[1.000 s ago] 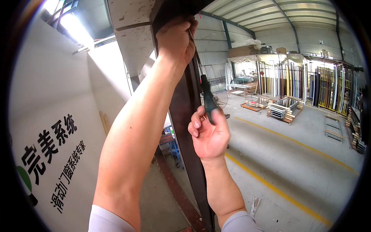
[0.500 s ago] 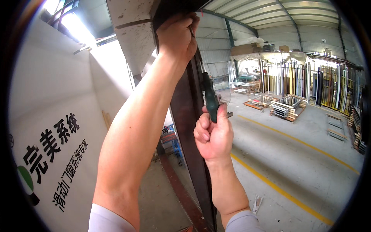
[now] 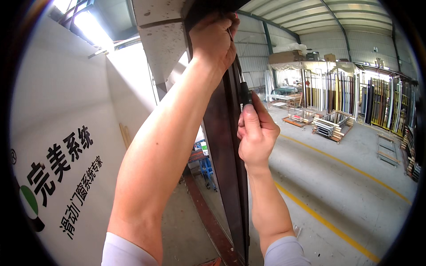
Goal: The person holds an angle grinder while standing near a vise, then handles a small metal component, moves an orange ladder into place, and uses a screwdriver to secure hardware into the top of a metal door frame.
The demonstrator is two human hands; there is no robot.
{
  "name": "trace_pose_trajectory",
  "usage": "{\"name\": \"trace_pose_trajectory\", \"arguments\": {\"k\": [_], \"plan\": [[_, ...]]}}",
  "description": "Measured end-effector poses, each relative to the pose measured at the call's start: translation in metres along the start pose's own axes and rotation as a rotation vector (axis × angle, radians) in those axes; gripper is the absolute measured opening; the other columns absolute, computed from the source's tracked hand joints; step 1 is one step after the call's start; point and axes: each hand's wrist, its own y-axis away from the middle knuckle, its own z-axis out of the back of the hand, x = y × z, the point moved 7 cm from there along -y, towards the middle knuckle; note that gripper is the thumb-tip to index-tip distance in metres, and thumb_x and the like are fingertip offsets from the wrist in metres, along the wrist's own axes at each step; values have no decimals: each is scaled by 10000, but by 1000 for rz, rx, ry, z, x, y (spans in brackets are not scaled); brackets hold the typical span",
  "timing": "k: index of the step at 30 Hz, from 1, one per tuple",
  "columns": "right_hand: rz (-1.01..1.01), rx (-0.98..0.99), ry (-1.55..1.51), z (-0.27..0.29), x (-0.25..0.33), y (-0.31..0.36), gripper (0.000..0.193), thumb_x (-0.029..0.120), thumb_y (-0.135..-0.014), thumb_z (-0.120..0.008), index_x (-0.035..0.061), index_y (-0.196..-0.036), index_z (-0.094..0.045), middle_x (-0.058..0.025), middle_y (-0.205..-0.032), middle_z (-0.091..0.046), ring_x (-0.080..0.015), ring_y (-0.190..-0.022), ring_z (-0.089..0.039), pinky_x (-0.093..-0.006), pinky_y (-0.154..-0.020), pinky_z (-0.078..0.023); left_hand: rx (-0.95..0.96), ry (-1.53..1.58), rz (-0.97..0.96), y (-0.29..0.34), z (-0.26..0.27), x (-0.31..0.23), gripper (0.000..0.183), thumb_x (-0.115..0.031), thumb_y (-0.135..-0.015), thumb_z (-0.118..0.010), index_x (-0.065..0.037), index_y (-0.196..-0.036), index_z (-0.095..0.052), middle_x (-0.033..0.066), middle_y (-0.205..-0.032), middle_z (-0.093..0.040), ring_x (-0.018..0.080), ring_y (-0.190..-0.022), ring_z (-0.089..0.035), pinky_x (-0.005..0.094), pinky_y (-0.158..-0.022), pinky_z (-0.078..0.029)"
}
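Note:
My left hand (image 3: 214, 42) is raised to the top of a dark brown upright frame (image 3: 222, 128), its fingers closed near the upper corner. A thin dark piece shows by those fingertips, but what they pinch is too hidden to name. Lower and to the right, my right hand (image 3: 259, 133) wraps round the dark green handle of a screwdriver (image 3: 246, 94). It points upward, with its thin shaft running along the frame toward my left hand. My fingers and palm cover the lower part of the handle.
A white wall with black lettering (image 3: 62, 164) stands on the left. A speckled pale panel (image 3: 162, 48) adjoins the frame at the top. Racks of long profiles (image 3: 333, 88) and stacked frames (image 3: 335, 124) stand across the hall, beyond yellow floor lines (image 3: 324, 217).
My right hand has moved up and slightly right and turned, its grip now higher round the screwdriver handle. The whole view has shifted slightly; my left hand keeps its place at the frame's top.

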Motion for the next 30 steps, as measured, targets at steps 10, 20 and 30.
{"name": "trace_pose_trajectory", "arguments": {"k": [10,20,30], "plan": [[-415,21,-433,-13,-1,9,366,179,-983,-579,7,-1305,-567,-27,-701,-549,-60,-488,-376,-211,-441,-292,-114,56,45,8,-1,-3,273,114,-886,-527,98,-1159,-539,167,-961,-656,236,-791,-645,294,-708,-526],[-202,22,-220,-6,-1,6,383,152,-959,-618,-15,-1301,-583,-20,-747,-575,-39,-551,-439,-185,-482,-353,-7,-146,7,16,-5,-13,190,98,-904,-505,95,-1066,-605,157,-949,-652,218,-797,-634,297,-720,-513],[-293,30,-291,-15,1,7,360,161,-968,-599,-18,-1280,-594,-23,-725,-554,-40,-519,-406,-195,-448,-319,-34,-241,80,18,0,-14,179,86,-921,-494,88,-1086,-564,163,-976,-627,242,-829,-636,326,-757,-560]]}}
